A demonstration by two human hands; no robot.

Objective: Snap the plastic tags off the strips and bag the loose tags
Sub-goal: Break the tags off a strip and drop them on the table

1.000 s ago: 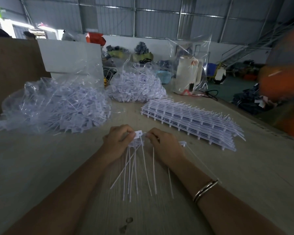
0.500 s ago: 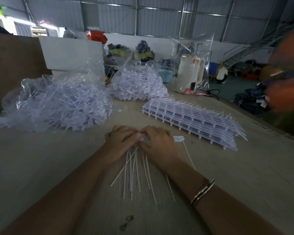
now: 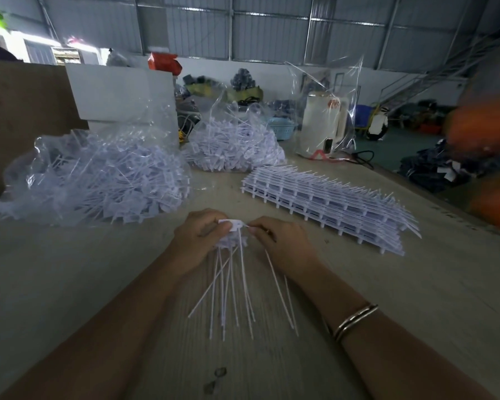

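I see a big wooden surface (image 3: 70,284) with everything on it. Far on the left lies a big clear bag (image 3: 93,180) full of loose white tags. A smaller clear bag (image 3: 234,145) of tags sits behind it, near the middle. To the right of that bag lies a flat stack of white strips (image 3: 326,200) with the tags on them. Behind the stack stands a white kettle (image 3: 321,125) with clear plastic around it. At the far right edge is an orange blur that I cannot make out. Near me, both hands meet in the middle of the surface. My left hand (image 3: 199,241) is curled around a bunch of loose tags (image 3: 231,269), and their long thin tails fan out toward me. My right hand (image 3: 283,241) pinches the end of one white tag head (image 3: 237,225) with its finger and thumb, right beside the left thumb. A thin bracelet (image 3: 354,320) is on the right wrist.
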